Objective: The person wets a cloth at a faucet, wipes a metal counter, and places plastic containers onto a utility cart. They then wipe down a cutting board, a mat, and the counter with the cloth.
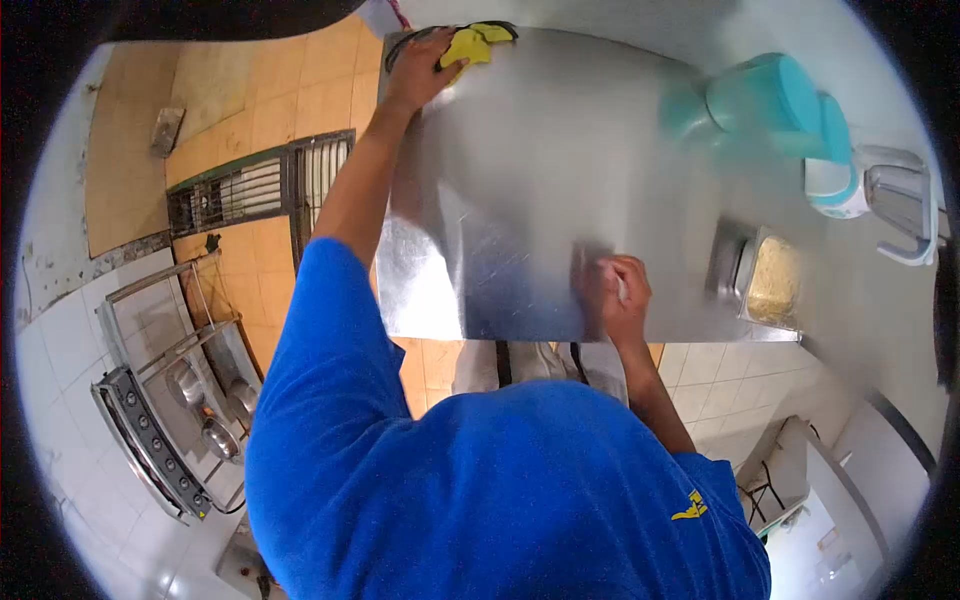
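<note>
My left hand (420, 68) is stretched to the far left corner of a shiny steel table (560, 130). Its fingers grip a yellow cloth (468, 46) with dark edging, which lies against the tabletop. Near the table's front edge is my right hand (626, 292), its fingers curled closed. A small whitish patch shows between those fingers, too small to name. The steel surface reflects the hand beside it.
Teal containers (765, 95) stand at the back right, near a white-handled rack (905, 200). A steel pan (775, 282) with yellowish contents sits at the right front. To the left are a floor grate (235, 195) and a frame with a knobbed panel (150, 445).
</note>
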{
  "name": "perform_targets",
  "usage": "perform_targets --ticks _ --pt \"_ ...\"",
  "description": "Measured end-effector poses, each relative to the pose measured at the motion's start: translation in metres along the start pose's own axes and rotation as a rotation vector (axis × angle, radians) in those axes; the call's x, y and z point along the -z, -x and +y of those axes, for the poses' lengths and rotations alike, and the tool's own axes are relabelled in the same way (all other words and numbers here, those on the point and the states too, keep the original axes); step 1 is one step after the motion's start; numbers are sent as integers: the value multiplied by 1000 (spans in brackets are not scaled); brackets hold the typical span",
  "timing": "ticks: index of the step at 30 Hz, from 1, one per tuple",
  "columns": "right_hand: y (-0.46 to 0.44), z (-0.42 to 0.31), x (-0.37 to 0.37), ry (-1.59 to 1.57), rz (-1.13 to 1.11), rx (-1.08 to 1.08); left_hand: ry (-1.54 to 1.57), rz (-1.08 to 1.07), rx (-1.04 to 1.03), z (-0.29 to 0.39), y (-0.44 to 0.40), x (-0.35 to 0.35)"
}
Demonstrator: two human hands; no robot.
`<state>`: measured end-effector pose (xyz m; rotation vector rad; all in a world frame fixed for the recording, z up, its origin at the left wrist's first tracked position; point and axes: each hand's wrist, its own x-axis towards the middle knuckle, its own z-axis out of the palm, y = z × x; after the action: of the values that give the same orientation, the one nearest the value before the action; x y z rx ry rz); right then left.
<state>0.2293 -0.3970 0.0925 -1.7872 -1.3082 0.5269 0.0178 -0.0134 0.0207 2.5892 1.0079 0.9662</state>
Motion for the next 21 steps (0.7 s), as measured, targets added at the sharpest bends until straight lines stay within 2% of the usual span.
perform_targets --ticks 1,3,4,5,6,8,9,11,13,14,15,16,17,18,20,21 --pt "-5 0 -9 5 -46 -1 -115 63 14 18 18 11" --pt "-15 -10 -30 21 -76 51 43 84 92 71 106 27" --pt "-19 -19 -45 31 -53 97 -4 -525 408 131 110 71" --pt "-18 -33 -60 9 -179 222 43 -496 174 150 181 80" --pt "-13 -46 -74 -11 -307 343 100 -764 153 178 209 102" --pt "4 -67 -98 171 -738 587 191 -718 13 201 260 117" --pt "15 -70 -111 175 -765 642 336 -743 79 193 280 120" --pt "34 -67 -138 190 -827 761 521 -711 305 188 263 132" --pt "11 -61 -176 122 -824 835 404 -636 320 170 254 144" --pt "-12 -56 -195 87 -824 867 138 -648 266 153 252 150" --pt "-50 -70 -199 108 -909 800 34 -693 447 148 234 169" --pt "-89 -84 -206 124 -994 726 -42 -383 505 140 222 178" --pt "-106 -73 -228 315 -631 924 100 -34 545 130 211 188" --pt "-138 -95 -224 443 -760 704 136 168 540 114 208 191" --pt "-153 -85 -231 530 -279 724 208 378 718 100 208 203" --pt "-146 -69 -240 527 -40 745 172 395 779 105 213 205"
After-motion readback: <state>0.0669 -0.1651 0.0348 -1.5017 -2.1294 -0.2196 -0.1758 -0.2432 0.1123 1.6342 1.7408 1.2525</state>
